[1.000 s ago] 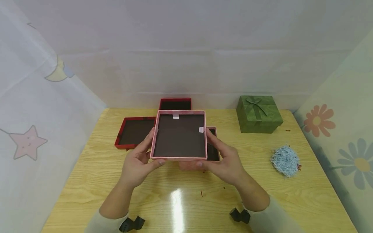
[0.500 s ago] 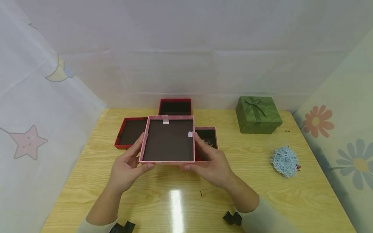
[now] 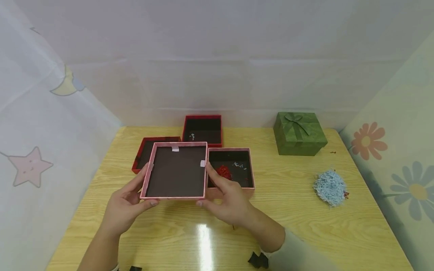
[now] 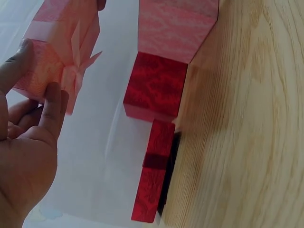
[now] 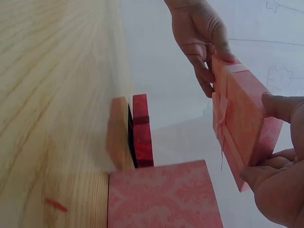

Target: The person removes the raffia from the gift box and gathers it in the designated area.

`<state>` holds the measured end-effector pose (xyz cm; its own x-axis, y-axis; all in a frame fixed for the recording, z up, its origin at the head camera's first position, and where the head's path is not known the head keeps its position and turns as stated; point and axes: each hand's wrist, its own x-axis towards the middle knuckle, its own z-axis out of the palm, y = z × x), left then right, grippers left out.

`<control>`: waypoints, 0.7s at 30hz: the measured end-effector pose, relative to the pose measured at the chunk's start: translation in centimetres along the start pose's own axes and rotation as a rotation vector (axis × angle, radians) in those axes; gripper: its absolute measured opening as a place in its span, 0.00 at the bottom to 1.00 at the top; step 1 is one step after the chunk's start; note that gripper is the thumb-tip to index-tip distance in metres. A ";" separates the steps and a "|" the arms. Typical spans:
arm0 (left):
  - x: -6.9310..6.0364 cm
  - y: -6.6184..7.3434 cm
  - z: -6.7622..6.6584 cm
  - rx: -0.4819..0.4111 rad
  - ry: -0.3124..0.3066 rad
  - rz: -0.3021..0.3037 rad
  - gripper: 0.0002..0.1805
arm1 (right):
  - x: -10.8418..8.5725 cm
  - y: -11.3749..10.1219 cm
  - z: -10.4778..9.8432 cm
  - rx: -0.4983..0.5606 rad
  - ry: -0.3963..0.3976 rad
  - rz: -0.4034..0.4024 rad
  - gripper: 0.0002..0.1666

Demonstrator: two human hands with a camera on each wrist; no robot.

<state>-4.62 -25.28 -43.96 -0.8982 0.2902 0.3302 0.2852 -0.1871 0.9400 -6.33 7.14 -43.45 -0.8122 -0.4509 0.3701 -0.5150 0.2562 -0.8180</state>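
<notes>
Left hand (image 3: 119,210) and right hand (image 3: 231,202) grip lid (image 3: 176,173) by opposite edges, above table (image 3: 288,199). Open room separates pink box (image 3: 246,192) from green box (image 3: 300,133) near far edge.

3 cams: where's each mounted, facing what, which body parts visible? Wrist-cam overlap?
Head: on the head, facing forward and down at the table; left hand, right hand, both forearms, right sleeve show.
Left wrist: worn there, facing the pink lid, pink box, red box, red lid; left hand shows, plus a fingertip at top edge.
Right wrist: worn there, facing the pink lid; right hand near, left hand beyond.
Wrists share: pink lid, pink box, red lid.
</notes>
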 end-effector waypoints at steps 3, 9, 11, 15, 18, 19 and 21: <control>-0.5 0.1 -0.6 -0.004 -0.004 0.009 0.51 | 0.1 -0.3 0.7 0.001 -0.023 -0.003 0.56; -1.5 0.3 -1.9 -0.009 0.007 0.029 0.51 | 0.3 -0.9 2.1 -0.035 -0.073 0.047 0.56; -2.0 0.3 -2.3 0.025 0.029 -0.005 0.51 | 0.4 -1.0 2.7 -0.045 -0.084 0.053 0.56; -2.9 0.5 -3.0 0.094 0.072 -0.094 0.52 | 0.6 -1.0 3.8 -0.070 -0.102 0.063 0.55; -3.4 0.6 -3.4 0.140 0.092 -0.150 0.53 | 0.6 -0.9 4.5 -0.097 -0.118 0.077 0.55; -3.6 0.6 -3.6 0.146 0.091 -0.158 0.53 | 0.6 -0.8 4.7 -0.100 -0.123 0.082 0.55; -3.9 0.6 -3.9 0.153 0.086 -0.163 0.52 | 0.6 -0.7 5.2 -0.103 -0.137 0.095 0.55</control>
<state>-2.22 -30.19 -45.08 -0.9600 0.2224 0.1703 0.1751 0.0018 0.9846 -4.99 2.25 -44.98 -0.8173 -0.5310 0.2237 -0.4686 0.3865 -0.7944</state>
